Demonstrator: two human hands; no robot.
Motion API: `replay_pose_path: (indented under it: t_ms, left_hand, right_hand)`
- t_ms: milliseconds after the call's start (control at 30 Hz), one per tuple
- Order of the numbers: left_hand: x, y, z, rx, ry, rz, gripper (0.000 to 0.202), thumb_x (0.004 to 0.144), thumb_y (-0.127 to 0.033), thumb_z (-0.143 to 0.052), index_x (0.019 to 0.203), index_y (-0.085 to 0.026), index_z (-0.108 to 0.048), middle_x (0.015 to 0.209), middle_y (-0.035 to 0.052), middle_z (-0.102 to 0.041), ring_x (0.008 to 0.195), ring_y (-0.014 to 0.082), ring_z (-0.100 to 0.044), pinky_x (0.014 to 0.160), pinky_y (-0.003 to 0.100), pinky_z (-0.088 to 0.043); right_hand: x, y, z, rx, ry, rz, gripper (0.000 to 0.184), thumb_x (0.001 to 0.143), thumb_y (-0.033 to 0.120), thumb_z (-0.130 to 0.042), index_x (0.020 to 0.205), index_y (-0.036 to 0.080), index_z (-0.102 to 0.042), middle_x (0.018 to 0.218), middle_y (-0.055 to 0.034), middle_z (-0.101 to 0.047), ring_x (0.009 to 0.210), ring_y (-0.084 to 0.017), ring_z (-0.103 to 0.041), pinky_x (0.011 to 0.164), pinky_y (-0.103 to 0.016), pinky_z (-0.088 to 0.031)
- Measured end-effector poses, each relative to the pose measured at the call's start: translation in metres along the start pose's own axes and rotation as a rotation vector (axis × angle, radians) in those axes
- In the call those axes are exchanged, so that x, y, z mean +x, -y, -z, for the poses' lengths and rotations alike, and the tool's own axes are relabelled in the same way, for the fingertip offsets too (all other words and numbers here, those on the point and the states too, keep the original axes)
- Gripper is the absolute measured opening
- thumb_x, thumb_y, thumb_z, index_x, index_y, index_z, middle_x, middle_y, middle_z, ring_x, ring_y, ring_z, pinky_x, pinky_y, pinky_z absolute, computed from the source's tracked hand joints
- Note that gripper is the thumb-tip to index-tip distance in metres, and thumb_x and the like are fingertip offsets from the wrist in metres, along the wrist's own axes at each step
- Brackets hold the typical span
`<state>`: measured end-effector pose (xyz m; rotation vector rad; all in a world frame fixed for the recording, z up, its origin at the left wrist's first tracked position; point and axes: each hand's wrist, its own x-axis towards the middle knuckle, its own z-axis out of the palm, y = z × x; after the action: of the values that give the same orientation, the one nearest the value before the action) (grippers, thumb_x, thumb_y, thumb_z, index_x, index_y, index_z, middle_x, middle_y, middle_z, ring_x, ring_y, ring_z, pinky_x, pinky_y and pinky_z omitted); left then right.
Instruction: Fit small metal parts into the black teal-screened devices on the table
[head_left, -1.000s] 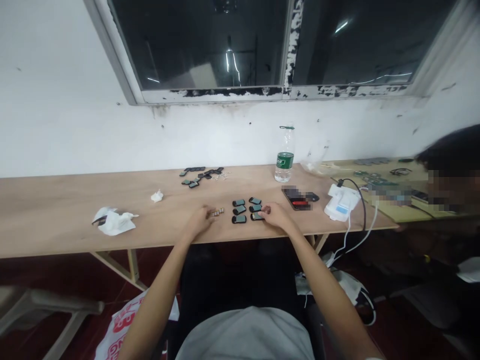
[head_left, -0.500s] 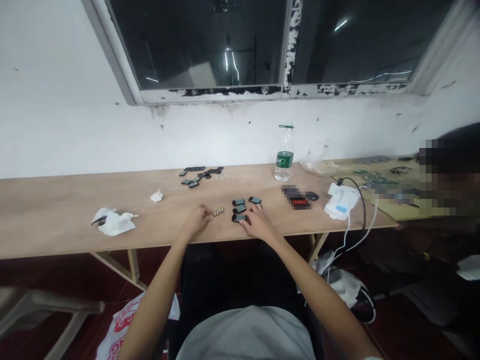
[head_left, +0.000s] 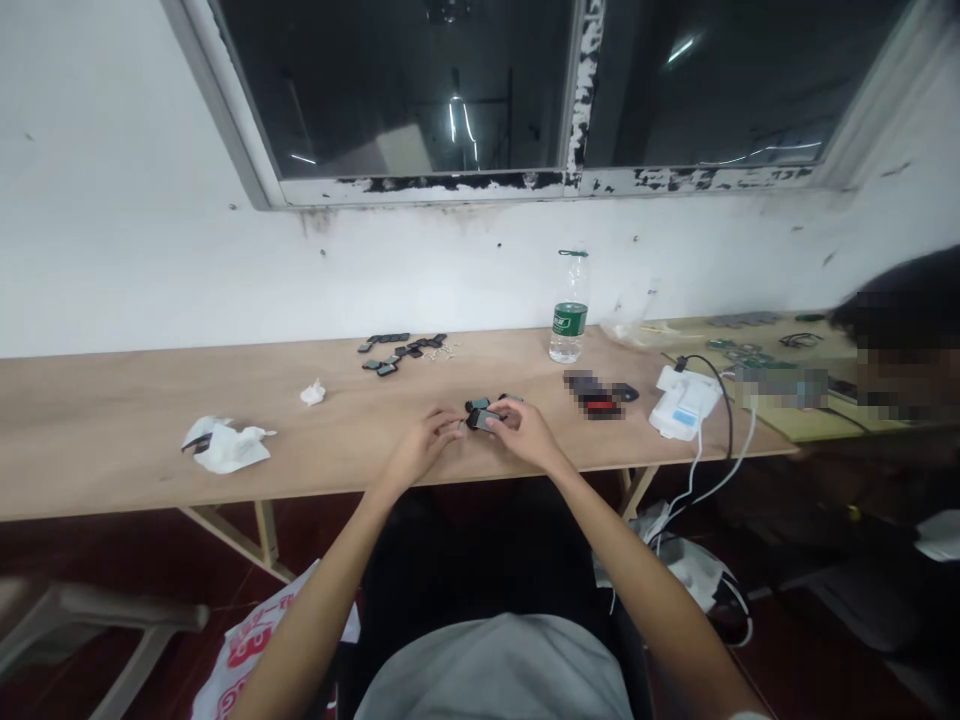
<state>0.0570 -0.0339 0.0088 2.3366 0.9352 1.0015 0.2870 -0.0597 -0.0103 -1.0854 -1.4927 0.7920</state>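
Over the front of the wooden table, my right hand (head_left: pixel 523 432) grips a small black piece with a grey rectangular face (head_left: pixel 484 420) between thumb and fingers. Close to its left end is my left hand (head_left: pixel 426 446), fingers pinched together; what they hold, if anything, is too small to make out. Just behind the held piece lies a similar black-and-grey piece (head_left: pixel 477 404), and another (head_left: pixel 511 398) shows partly beyond my right fingers. The small metallic pieces that lay beside my left hand are out of sight.
More black pieces (head_left: pixel 388 367) and small pale bits (head_left: pixel 442 352) lie at the back. A water bottle (head_left: pixel 568 335) stands by the wall. Crumpled tissue (head_left: pixel 232 446) lies left; a white box with cables (head_left: pixel 682 405) sits right. Another person (head_left: pixel 907 350) is at the far right.
My right hand has lifted a black-and-grey piece off the table. My left hand has moved right, up to that piece, and the small metallic row no longer shows.
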Motion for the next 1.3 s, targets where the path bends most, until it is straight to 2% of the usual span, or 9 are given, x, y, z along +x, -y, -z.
replay_pose_path:
  t_ms: [300,500,667,833,933,1033,1100,1200,1300]
  left_hand:
    - [-0.001,-0.013,-0.007,0.024,-0.035,-0.029,0.034,0.100,-0.044,-0.061,0.120,-0.022,-0.077,0.120,0.0099,-0.068,0.105,0.0244,-0.070,0.090,0.036,-0.060]
    - [0.001,-0.014,-0.009,-0.154,-0.114,0.105,0.033,0.089,-0.047,-0.073,0.106,-0.021,-0.083,0.121,0.0109,-0.075,0.115,0.0302,-0.070,0.103,0.044,-0.057]
    - [0.004,-0.015,-0.009,-0.467,-0.101,0.308,0.043,0.064,-0.045,-0.092,0.094,-0.017,-0.080,0.105,0.0115,-0.081,0.103,0.0325,-0.075,0.100,0.048,-0.059]
    - [0.005,-0.010,-0.012,-0.562,-0.053,0.397,0.040,0.056,-0.031,-0.094,0.085,-0.017,-0.071,0.088,0.0067,-0.078,0.084,0.0241,-0.075,0.084,0.038,-0.061]
    - [0.006,-0.005,-0.016,-0.496,-0.015,0.330,0.034,0.061,-0.028,-0.090,0.087,-0.018,-0.070,0.089,0.0051,-0.076,0.084,0.0217,-0.073,0.080,0.035,-0.059]
    - [0.006,-0.003,-0.021,-0.275,-0.003,0.185,0.033,0.071,-0.026,-0.083,0.102,-0.020,-0.074,0.105,0.0061,-0.075,0.088,0.0206,-0.071,0.081,0.033,-0.057]
    - [0.006,-0.001,-0.025,-0.101,0.011,0.112,0.032,0.076,-0.024,-0.079,0.107,-0.022,-0.076,0.112,0.0063,-0.074,0.080,0.0179,-0.068,0.079,0.032,-0.056]
    - [0.007,0.006,-0.030,0.086,0.060,0.089,0.029,0.079,-0.024,-0.077,0.108,-0.022,-0.078,0.105,0.0059,-0.073,0.069,0.0156,-0.062,0.075,0.031,-0.054]
    - [0.007,0.014,-0.032,0.159,0.083,0.096,0.031,0.081,-0.033,-0.078,0.110,-0.023,-0.079,0.094,0.0054,-0.073,0.069,0.0183,-0.063,0.074,0.032,-0.054]
  right_hand:
    - [-0.005,0.015,0.001,0.140,0.090,-0.054,0.033,0.083,0.043,-0.078,0.103,0.016,-0.073,0.090,-0.0094,-0.080,0.071,-0.023,-0.076,0.071,-0.035,-0.062]
    - [-0.004,0.015,0.002,0.175,0.134,-0.039,0.039,0.084,0.046,-0.078,0.107,0.015,-0.078,0.096,-0.0114,-0.081,0.073,-0.024,-0.077,0.074,-0.037,-0.062]
    - [-0.005,0.014,0.003,0.229,0.176,-0.023,0.043,0.080,0.049,-0.081,0.106,0.015,-0.080,0.102,-0.0117,-0.081,0.078,-0.025,-0.077,0.077,-0.040,-0.064]
    - [-0.007,0.015,0.006,0.202,0.231,-0.047,0.043,0.079,0.049,-0.082,0.106,0.016,-0.080,0.099,-0.0101,-0.082,0.082,-0.026,-0.078,0.077,-0.039,-0.065]
    - [-0.006,0.013,0.003,0.156,0.232,-0.048,0.039,0.079,0.046,-0.083,0.104,0.017,-0.081,0.100,-0.0102,-0.082,0.082,-0.026,-0.079,0.077,-0.039,-0.065]
    - [-0.004,0.008,-0.003,0.073,0.189,-0.052,0.031,0.084,0.039,-0.079,0.105,0.016,-0.080,0.096,-0.0108,-0.082,0.076,-0.024,-0.078,0.074,-0.036,-0.064]
    - [-0.002,0.004,-0.005,0.001,0.170,-0.066,0.027,0.088,0.033,-0.076,0.107,0.015,-0.079,0.092,-0.0105,-0.082,0.072,-0.023,-0.077,0.072,-0.035,-0.062]
    - [0.003,-0.006,0.003,-0.203,0.081,-0.017,0.021,0.091,0.029,-0.071,0.105,0.016,-0.079,0.094,-0.0108,-0.082,0.077,-0.023,-0.076,0.077,-0.035,-0.061]
    - [0.010,-0.021,0.025,-0.426,-0.081,0.078,0.021,0.096,0.025,-0.060,0.101,0.018,-0.080,0.100,-0.0103,-0.081,0.084,-0.023,-0.072,0.087,-0.039,-0.058]
